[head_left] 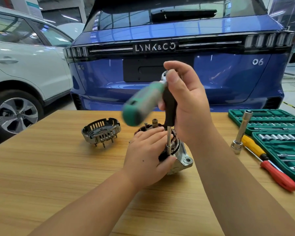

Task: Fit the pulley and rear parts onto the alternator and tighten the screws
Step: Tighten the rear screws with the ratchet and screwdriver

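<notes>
Alternator stands near the middle of the counter, shaft end up, with the copper stator windings exposed at the top and the bright cast housing and its mounting ear toward the right. The assembly is therefore only partly closed. The rear cover, a slotted metal cage with pins projecting downward, lies apart on the counter to the left of the alternator and is not yet fitted. No pulley can be identified; it may be under the housing or out of sight.

The left hand grips the alternator body, fingers curled around the windings and housing to steady it. The right hand holds the ratchet driver at its head, fingers wrapped around the black upright grip; the green handle is blurred, which suggests rotation. The extension shaft and socket run straight down to the housing rim, beside the left thumb. The fastener itself is hidden by the socket.

Judged status: one housing screw is being driven. Remaining work appears to include the other screws, the rear cover, and pulley confirmation.

A socket set case, a loose long socket and a red and yellow screwdriver lie to the right.
</notes>
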A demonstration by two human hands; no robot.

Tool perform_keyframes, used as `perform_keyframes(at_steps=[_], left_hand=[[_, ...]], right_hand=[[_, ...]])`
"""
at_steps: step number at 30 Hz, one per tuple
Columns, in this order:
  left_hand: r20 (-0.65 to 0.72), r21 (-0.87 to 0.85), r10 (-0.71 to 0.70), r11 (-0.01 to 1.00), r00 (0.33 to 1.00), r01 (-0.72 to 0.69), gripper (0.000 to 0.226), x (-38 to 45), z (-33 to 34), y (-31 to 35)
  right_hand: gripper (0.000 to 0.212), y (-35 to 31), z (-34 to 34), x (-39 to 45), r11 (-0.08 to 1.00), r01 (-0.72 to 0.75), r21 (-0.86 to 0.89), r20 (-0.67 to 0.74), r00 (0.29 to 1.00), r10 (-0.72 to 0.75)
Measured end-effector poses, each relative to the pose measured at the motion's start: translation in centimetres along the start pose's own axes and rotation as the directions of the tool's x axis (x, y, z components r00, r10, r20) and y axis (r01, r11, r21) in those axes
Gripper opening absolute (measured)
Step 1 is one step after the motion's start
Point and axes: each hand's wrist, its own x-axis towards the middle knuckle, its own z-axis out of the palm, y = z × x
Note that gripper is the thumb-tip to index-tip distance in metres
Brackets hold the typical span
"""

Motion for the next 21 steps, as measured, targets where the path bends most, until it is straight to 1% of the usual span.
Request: perform_keyframes(at_steps=[2, 3, 4, 5, 7, 8, 9, 10, 12, 13, 14, 15, 16, 18, 20, 21], left_hand=[[0.002, -0.007, 0.004, 1.0, 1.0, -0.004, 0.051, -0.1, 0.1, -0.1], [-0.005, -0.013, 0.007, 1.0, 1.0, -0.007, 0.051, -0.1, 0.2, -0.1], [-0.015, -0.019, 0.009, 1.0, 1.0, -0.009, 0.051, 0.0, 0.2, -0.1], [-0.023, -0.021, 0.011, 1.0, 1.0, -0.012, 0.051, 0.0, 0.2, -0.1], [-0.028, -0.017, 0.01, 1.0, 1.0, -0.011, 0.052, -0.1, 0.2, -0.2], [-0.022, -0.016, 0.007, 1.0, 1.0, -0.007, 0.053, -0.1, 0.2, -0.2], [-0.017, -0.016, 0.005, 1.0, 1.0, -0.005, 0.053, -0.1, 0.3, -0.2], [-0.014, -0.016, 0.006, 1.0, 1.0, -0.006, 0.052, -0.1, 0.2, -0.2], [-0.019, -0.023, 0.013, 1.0, 1.0, -0.014, 0.05, 0.0, 0.2, -0.2], [-0.027, -0.024, 0.017, 1.0, 0.999, -0.018, 0.049, 0.0, 0.2, -0.1], [-0.04, -0.02, 0.022, 1.0, 0.999, -0.023, 0.048, 0.0, 0.2, -0.1], [-0.059, -0.011, 0.031, 0.999, 0.998, -0.032, 0.047, 0.0, 0.2, -0.1], [-0.077, -0.005, 0.041, 0.999, 0.996, -0.041, 0.046, 0.0, 0.2, 0.0], [-0.111, 0.003, 0.059, 0.998, 0.992, -0.059, 0.037, 0.0, 0.3, -0.1], [-0.146, 0.008, 0.078, 0.997, 0.986, -0.078, 0.024, 0.1, 0.4, -0.1], [-0.154, 0.008, 0.083, 0.997, 0.985, -0.083, 0.023, 0.0, 0.5, -0.1]], right_hand=[[0.022, -0.4, 0.3, 0.0, 0.996, -0.028, -0.088, -0.132, 0.991, 0.016], [0.018, -0.5, 0.2, 0.0, 0.991, -0.048, -0.127, -0.172, 0.985, 0.025], [0.013, -0.7, 0.0, 0.1, 0.986, -0.079, -0.144, -0.185, 0.981, 0.052], [0.011, -0.8, -0.2, 0.2, 0.984, -0.127, -0.127, -0.158, 0.982, 0.107], [0.01, -1.1, -0.8, 0.2, 0.972, -0.234, 0.015, 0.002, 0.972, 0.234], [0.018, -1.1, -1.0, 0.3, 0.958, -0.267, 0.109, 0.078, 0.963, 0.259], [0.025, -1.0, -1.1, 0.2, 0.95, -0.262, 0.171, 0.127, 0.962, 0.243], [0.03, -0.7, -1.1, 0.1, 0.963, -0.208, 0.169, 0.133, 0.973, 0.187], [0.034, -0.1, -0.8, -0.1, 0.999, -0.005, 0.037, 0.094, 0.996, 0.002], [0.034, 0.3, -0.6, -0.1, 0.996, 0.079, -0.029, 0.091, 0.993, -0.076], [0.036, 0.6, -0.5, 0.0, 0.99, 0.129, -0.064, 0.096, 0.988, -0.123], [0.038, 0.9, -0.6, 0.1, 0.987, 0.147, -0.064, 0.106, 0.985, -0.14], [0.04, 1.0, -0.7, 0.2, 0.99, 0.139, -0.034, 0.121, 0.984, -0.134], [0.041, 0.9, -1.0, 0.4, 0.994, 0.061, 0.095, 0.17, 0.982, -0.077], [0.031, 0.6, -1.2, 0.6, 0.97, -0.042, 0.24, 0.251, 0.968, -0.02], [0.029, 0.4, -1.3, 0.7, 0.957, -0.076, 0.28, 0.269, 0.963, -0.002]])
